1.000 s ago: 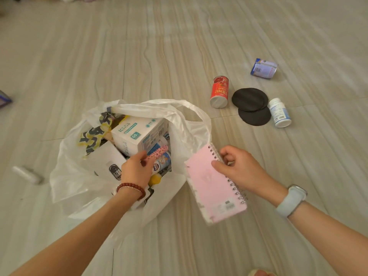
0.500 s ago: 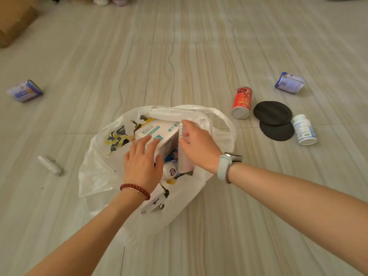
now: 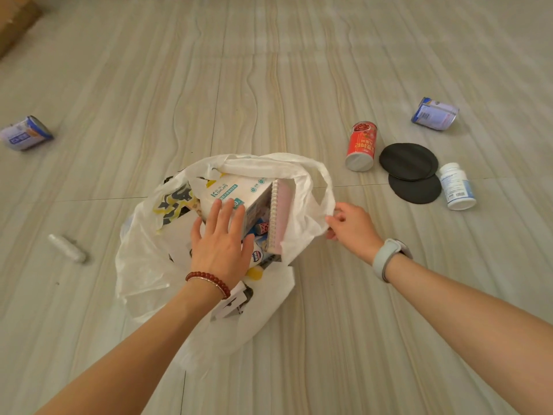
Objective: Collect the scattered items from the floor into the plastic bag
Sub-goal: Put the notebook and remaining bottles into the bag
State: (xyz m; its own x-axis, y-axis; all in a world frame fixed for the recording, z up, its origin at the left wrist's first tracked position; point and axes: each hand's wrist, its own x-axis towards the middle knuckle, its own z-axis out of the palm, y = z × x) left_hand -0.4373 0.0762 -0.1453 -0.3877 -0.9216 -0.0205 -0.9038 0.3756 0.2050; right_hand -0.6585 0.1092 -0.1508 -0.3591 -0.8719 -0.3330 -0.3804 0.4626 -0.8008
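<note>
A white plastic bag (image 3: 143, 265) lies open on the floor at centre. Inside it stand a white and teal box (image 3: 230, 193) and a pink spiral notebook (image 3: 282, 217) on its edge, beside small items. My left hand (image 3: 221, 244) rests flat with straight fingers on the box. My right hand (image 3: 353, 229) pinches the bag's right handle (image 3: 324, 187). Out on the floor to the right lie a red can (image 3: 360, 149), two black discs (image 3: 410, 163), a white pill bottle (image 3: 457, 187) and a blue-white can (image 3: 435, 113).
Another blue-white can (image 3: 25, 133) lies on its side at far left. A small white tube (image 3: 67, 248) lies left of the bag. A brown cardboard box corner (image 3: 15, 25) shows at the top left. The floor is pale striped tile.
The pink notebook went from my right hand into the bag. My right hand let go of it, moved right and took the bag's handle. My left hand stays on the box.
</note>
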